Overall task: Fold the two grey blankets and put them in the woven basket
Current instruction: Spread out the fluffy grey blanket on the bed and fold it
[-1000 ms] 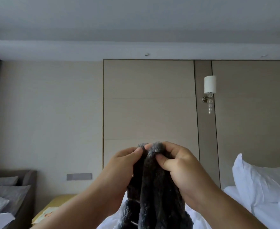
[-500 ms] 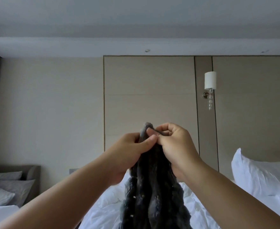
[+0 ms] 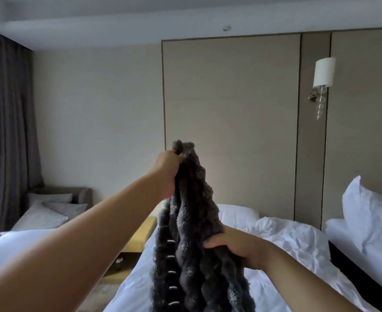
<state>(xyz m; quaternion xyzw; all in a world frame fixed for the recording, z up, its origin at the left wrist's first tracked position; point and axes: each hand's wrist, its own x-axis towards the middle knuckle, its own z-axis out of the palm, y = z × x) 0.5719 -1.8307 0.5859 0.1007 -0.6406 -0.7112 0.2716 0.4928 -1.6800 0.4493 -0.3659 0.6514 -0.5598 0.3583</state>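
- Right hand (image 3: 237, 246): grip closed on a hanging edge of the grey blanket (image 3: 192, 221), partway down its length.
- Run this grip down along the edge to locate the lower corner. Maintain light tension to prevent twisting of the plush folds.
- Left hand (image 3: 169, 172): grip closed round the bunched top of the blanket, raised above the bed (image 3: 287, 244). Hold high to let the cloth hang straight.
- Bring corner to corner before laying flat on the bed for the fold.
- Count, near to far: hands, two; grey blankets in view, one, hanging in the air over the bed; woven baskets in view, none; wall lamp (image 3: 323, 75), one.
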